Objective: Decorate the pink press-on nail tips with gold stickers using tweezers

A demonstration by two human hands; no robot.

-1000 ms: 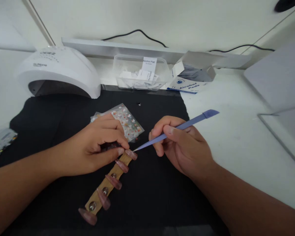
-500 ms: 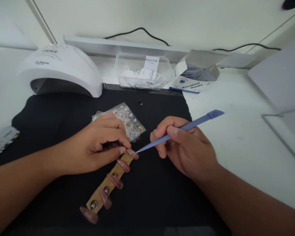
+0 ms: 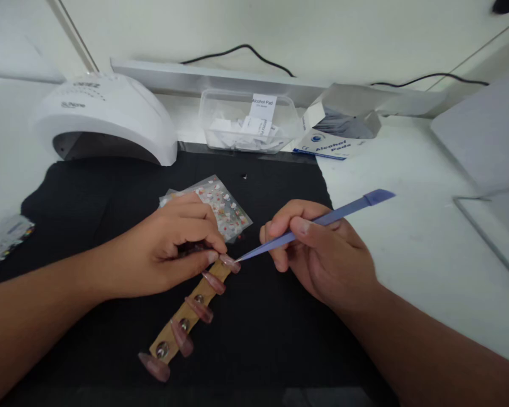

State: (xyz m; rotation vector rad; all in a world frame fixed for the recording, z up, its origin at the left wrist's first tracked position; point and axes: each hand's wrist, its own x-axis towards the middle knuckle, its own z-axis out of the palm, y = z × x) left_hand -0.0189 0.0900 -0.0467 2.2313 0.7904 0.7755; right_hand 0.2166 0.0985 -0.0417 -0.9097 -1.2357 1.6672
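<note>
Slim purple tweezers (image 3: 335, 216) with a flat, wider rear end rest in my right hand (image 3: 328, 257), its fingers closed round them. Their pointed tip touches the topmost false nail (image 3: 230, 263), which is pinkish and see-through. My left hand (image 3: 182, 246) is closed, thumb and forefinger pinching that nail at its left end. Below runs a narrow wooden nail stand (image 3: 178, 317) with round metal studs, lying at a slant. Several more long pink false nails (image 3: 199, 310) are fixed along it. Partly behind my left fingers lie clear sticker sheets (image 3: 227, 206) with small printed figures.
A black mat (image 3: 271, 333) covers the work area. Along its back stand a white nail lamp (image 3: 114, 116), a clear plastic tub (image 3: 214, 138) of sachets and an open alcohol pad box (image 3: 333, 146). More clear packets (image 3: 6, 240) lie at the left edge.
The tweezers' rear end has swung slightly right, with the tip staying at the topmost nail. Both hands otherwise hold almost the same pose; the whole view has shifted slightly.
</note>
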